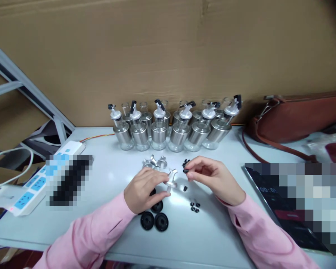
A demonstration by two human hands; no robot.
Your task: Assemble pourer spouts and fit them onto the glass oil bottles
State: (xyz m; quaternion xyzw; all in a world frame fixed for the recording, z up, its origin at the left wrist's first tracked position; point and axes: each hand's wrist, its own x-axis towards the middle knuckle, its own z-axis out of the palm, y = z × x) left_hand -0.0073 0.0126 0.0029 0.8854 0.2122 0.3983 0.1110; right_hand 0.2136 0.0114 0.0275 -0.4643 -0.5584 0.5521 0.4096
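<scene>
Between the thumb and fingers of my left hand (145,189) is a silver pour spout (172,181), its wide disc tilted above the table. My right hand (208,175) pinches a small black cap (186,170), slightly apart from the spout and to its right. Several loose silver spouts (160,162) lie just beyond my left hand. Black round discs (161,222) sit below that hand, some partly covered by it. Small black plugs (195,205) form a group near my right wrist, and a single plug (185,188) lies between my hands. More small black pieces show behind my right fingertips.
Glass bottles with steel sleeves (179,136) stand in rows at the back, the front ones topped with spouts. A white power strip (39,183) lies left. On the right are a brown bag (299,116) and a dark tablet-like screen (285,209). Cardboard (156,48) backs the table.
</scene>
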